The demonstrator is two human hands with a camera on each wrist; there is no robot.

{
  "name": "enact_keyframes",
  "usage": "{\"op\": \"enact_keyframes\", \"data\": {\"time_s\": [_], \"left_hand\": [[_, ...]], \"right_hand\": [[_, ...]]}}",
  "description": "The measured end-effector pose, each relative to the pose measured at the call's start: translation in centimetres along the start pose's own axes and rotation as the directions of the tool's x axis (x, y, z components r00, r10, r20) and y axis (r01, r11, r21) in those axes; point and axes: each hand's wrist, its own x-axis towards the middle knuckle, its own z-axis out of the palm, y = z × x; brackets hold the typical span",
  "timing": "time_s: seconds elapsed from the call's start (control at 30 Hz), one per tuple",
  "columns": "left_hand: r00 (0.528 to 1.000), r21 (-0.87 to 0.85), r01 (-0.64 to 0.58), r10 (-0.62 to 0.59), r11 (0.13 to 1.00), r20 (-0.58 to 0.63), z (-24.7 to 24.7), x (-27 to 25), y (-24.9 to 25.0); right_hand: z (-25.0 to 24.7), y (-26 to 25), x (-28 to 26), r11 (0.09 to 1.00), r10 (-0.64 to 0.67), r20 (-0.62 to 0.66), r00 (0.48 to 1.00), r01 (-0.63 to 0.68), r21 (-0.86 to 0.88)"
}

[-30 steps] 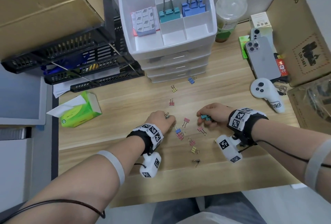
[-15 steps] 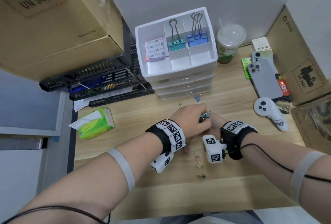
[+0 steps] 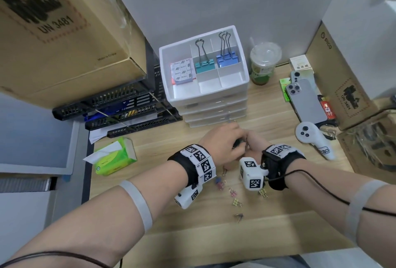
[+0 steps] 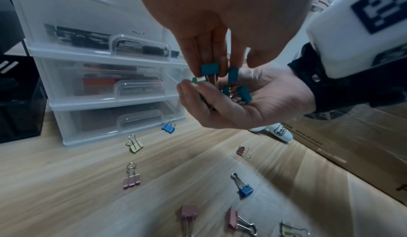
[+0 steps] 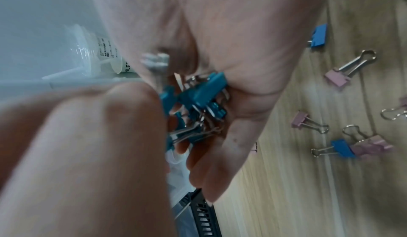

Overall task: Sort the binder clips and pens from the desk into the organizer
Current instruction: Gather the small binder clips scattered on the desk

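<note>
Both hands meet above the desk in front of the white drawer organizer (image 3: 244, 79). My left hand (image 3: 222, 141) reaches down from above, and its fingertips (image 4: 198, 66) pinch one small teal binder clip (image 4: 210, 68). Directly beneath it my right hand (image 3: 255, 144) is palm up and cupped around several teal clips (image 4: 239, 91), which also show in its palm (image 5: 202, 92). More small clips lie loose on the wood: pink (image 3: 220, 184), yellow (image 3: 236, 202), blue (image 4: 245, 190) and blue (image 4: 168, 127). No pen is visible on the desk.
The organizer's top tray holds a large teal clip (image 3: 204, 65), large blue clips (image 3: 227, 60) and sticky notes (image 3: 183, 70). A drink cup (image 3: 264, 64), phones (image 3: 306, 100) and a white controller (image 3: 312, 141) stand right. A tissue pack (image 3: 113, 158) and black trays (image 3: 120, 109) sit left.
The hands were apart, low on the desk among the clips. They have lifted and come together near the organizer's front, the left hand now over the right palm.
</note>
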Motion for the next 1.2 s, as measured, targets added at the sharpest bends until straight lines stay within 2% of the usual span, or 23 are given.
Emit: {"op": "enact_keyframes", "data": {"time_s": [0.03,0.07,0.17,0.27,0.33,0.5,0.57,0.73,0.83,0.93,1.07,1.2], "left_hand": [[1.000,-0.016,-0.013,0.013,1.000,-0.010,0.1,-0.1,0.0],[1.000,-0.025,-0.023,0.023,0.999,-0.021,0.1,-0.1,0.0],[0.998,-0.051,-0.028,0.025,0.998,-0.061,0.0,-0.3,0.0],[0.981,-0.053,0.003,-0.013,0.999,-0.191,-0.7,-0.5,-0.4],[0.960,-0.060,0.053,-0.068,0.997,-0.270,-1.5,-0.7,-0.8],[0.930,-0.037,0.151,-0.155,0.988,-0.333,-5.4,-1.2,-2.5],[0.915,-0.007,0.162,-0.153,0.987,-0.374,-7.8,-1.3,-2.9],[0.861,0.023,0.258,-0.219,0.966,-0.459,-13.5,-0.7,-3.8],[0.848,0.031,0.308,-0.259,0.951,-0.462,-15.9,-0.1,-4.4],[0.836,0.024,0.327,-0.277,0.945,-0.474,-17.6,0.4,-5.1],[0.858,0.006,0.360,-0.328,0.933,-0.396,-19.2,1.8,-5.5],[0.919,0.012,0.324,-0.311,0.946,-0.244,-20.0,4.0,-6.0]], "right_hand": [[-0.5,-0.4,0.8,0.988,0.155,0.032,0.987,-0.155,0.013],[-0.8,-0.8,0.6,0.974,0.225,0.040,0.974,-0.226,0.026],[-1.9,-1.1,0.8,0.945,0.317,0.017,0.948,-0.318,0.076],[-2.3,-0.6,1.4,0.858,0.473,0.131,0.871,-0.489,0.155],[-2.8,-1.2,1.9,0.818,0.537,0.144,0.831,-0.555,0.151],[-2.3,-3.3,2.0,0.854,0.515,0.100,0.852,-0.519,0.029],[-1.3,-5.1,1.8,0.863,0.500,0.132,0.856,-0.506,0.010],[2.9,-11.1,0.6,0.886,0.460,0.247,0.853,-0.459,-0.065],[5.9,-15.3,0.8,0.889,0.457,0.257,0.852,-0.447,-0.098],[9.2,-19.6,0.8,0.918,0.396,0.244,0.885,-0.391,-0.072],[12.9,-24.1,0.7,0.963,0.266,0.157,0.951,-0.256,-0.083],[15.1,-26.6,3.0,0.971,0.233,0.073,0.970,-0.227,-0.080]]}}
